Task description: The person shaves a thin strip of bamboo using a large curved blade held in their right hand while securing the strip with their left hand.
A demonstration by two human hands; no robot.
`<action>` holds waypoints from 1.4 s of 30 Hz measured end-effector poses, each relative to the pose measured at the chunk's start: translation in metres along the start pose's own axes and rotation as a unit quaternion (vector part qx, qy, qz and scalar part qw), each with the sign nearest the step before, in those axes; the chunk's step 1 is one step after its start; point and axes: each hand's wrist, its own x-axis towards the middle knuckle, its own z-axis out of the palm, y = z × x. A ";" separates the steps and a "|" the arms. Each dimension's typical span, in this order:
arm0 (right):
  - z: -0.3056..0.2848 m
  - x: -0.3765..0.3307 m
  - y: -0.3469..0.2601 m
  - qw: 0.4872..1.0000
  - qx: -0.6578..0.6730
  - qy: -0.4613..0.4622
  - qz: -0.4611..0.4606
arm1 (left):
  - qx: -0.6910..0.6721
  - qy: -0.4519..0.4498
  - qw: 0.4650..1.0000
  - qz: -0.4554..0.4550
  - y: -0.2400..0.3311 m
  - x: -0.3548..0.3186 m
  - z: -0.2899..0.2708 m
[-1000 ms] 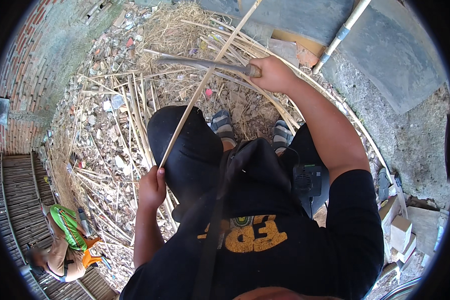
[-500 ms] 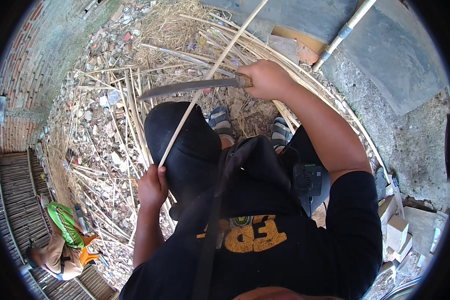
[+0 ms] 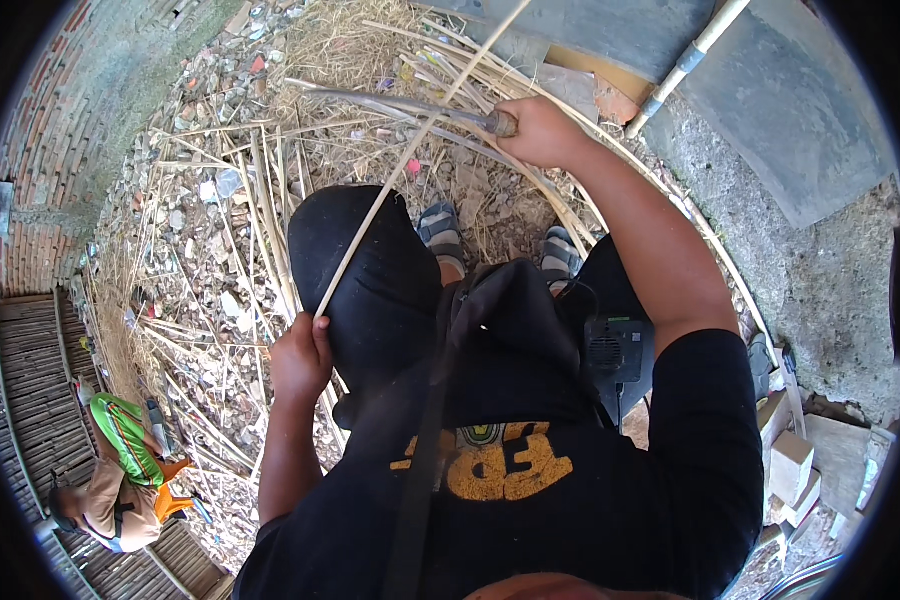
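Rubble ground (image 3: 205, 240), stones and litter all over it, thin pale strips (image 3: 270, 215) scattered and bunched across it, dry straw (image 3: 345, 45) heaped at the far side. Brick wall (image 3: 50, 180) off left, slatted platform (image 3: 30, 370) below it. Rough concrete (image 3: 800, 280) on the right, grey sheets (image 3: 780, 120) and a pole (image 3: 685, 70) above. Pale blocks (image 3: 792, 468) stacked lower right. Co-worker (image 3: 120, 440) in green shorts, lower left, by an orange stool (image 3: 173, 490). Black strapped bag (image 3: 505, 310) on the lap; contents hidden. Dark boxy device (image 3: 615, 345) with a cable beside it.

Left hand (image 3: 302, 358): fingers closed, thumb pressed on the near end of a long strip (image 3: 380, 195), which slants up over the left knee, past the straw. Right hand (image 3: 540, 132): fingers wrapped tight round the handle of a knife (image 3: 400, 103). Its blade crosses the strip beyond the knee; contact, can't tell.
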 end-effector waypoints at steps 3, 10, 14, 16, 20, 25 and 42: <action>-0.002 -0.005 -0.008 1.000 0.021 -0.018 -0.001 | 0.000 -0.003 1.000 -0.001 0.000 -0.002 -0.005; 0.000 -0.002 0.001 1.000 -0.010 -0.001 0.014 | 0.023 0.003 1.000 0.005 0.004 -0.007 -0.004; -0.014 0.007 0.019 0.998 -0.040 0.024 0.041 | 0.046 0.006 0.999 0.012 -0.002 -0.002 -0.009; -0.013 -0.003 0.000 0.999 -0.035 0.009 0.031 | 0.014 -0.007 1.000 0.010 -0.008 -0.002 -0.008; -0.013 -0.019 -0.042 0.999 -0.045 0.005 -0.025 | -0.041 -0.004 0.999 0.020 -0.012 -0.002 -0.001; 0.000 -0.009 -0.021 1.000 0.007 -0.023 -0.012 | -0.043 -0.003 0.999 0.001 -0.002 0.003 -0.002; -0.006 -0.012 -0.046 0.998 -0.048 -0.024 -0.044 | -0.085 0.011 0.996 0.024 -0.013 -0.003 0.000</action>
